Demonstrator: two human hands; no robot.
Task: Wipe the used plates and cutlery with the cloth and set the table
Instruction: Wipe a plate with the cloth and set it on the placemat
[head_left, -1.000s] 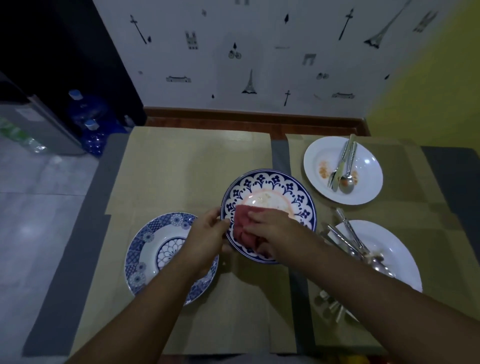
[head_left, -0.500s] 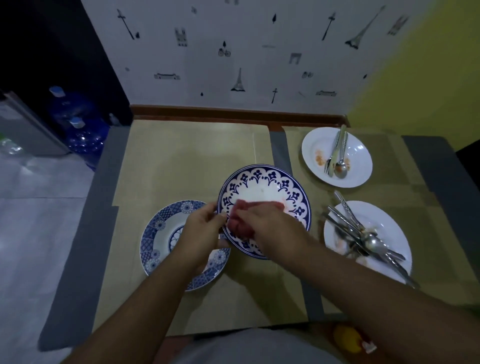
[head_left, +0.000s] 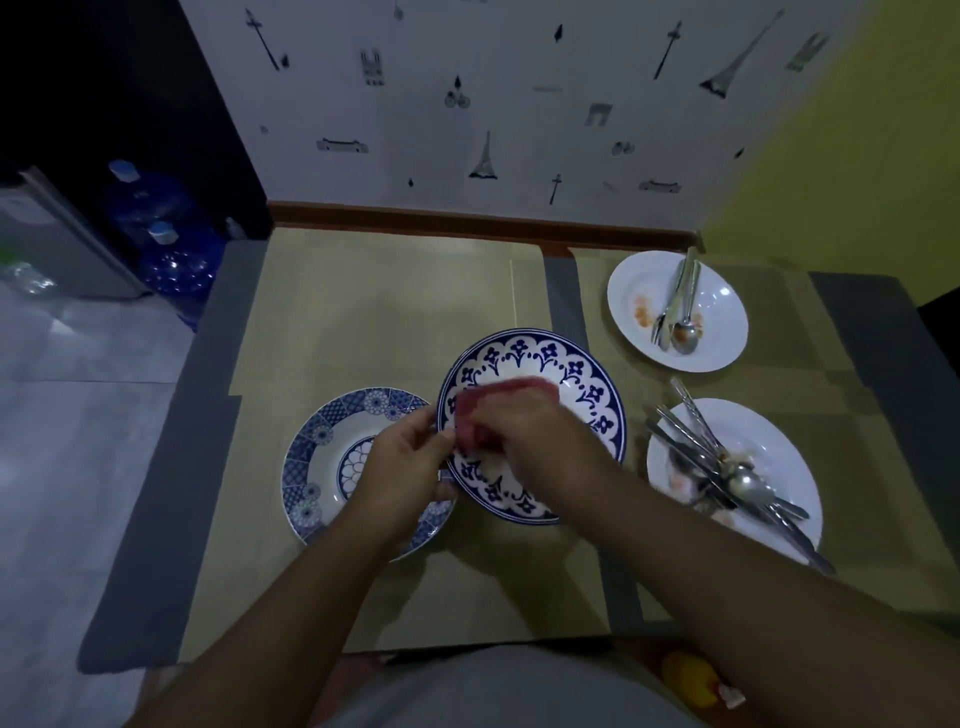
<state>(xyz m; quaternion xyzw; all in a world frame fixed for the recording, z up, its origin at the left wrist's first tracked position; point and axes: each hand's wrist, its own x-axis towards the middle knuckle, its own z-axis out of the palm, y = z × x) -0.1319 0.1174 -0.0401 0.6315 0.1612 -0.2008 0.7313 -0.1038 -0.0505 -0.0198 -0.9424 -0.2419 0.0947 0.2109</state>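
A blue-and-white floral plate (head_left: 566, 366) sits tilted at the table's middle. My left hand (head_left: 400, 462) grips its left rim. My right hand (head_left: 535, 436) presses a red cloth (head_left: 498, 402) onto the plate's inside. A second blue-patterned plate (head_left: 317, 462) lies flat to the left, partly under my left hand. Two white plates stand on the right: the far one (head_left: 722, 306) holds a fork and spoon (head_left: 680, 312) with orange smears, the near one (head_left: 779, 452) carries several pieces of cutlery (head_left: 722, 467).
Tan mats (head_left: 384, 312) cover the grey table (head_left: 161, 493), which butts against a white decorated wall. Blue water bottles (head_left: 171, 249) stand on the floor at the left. A yellow object (head_left: 691, 675) lies near my lap.
The red cloth has slid under my right hand from the plate's near part toward its centre. The orange smear seen on the plate a second ago no longer shows. My left hand keeps hold of the rim.
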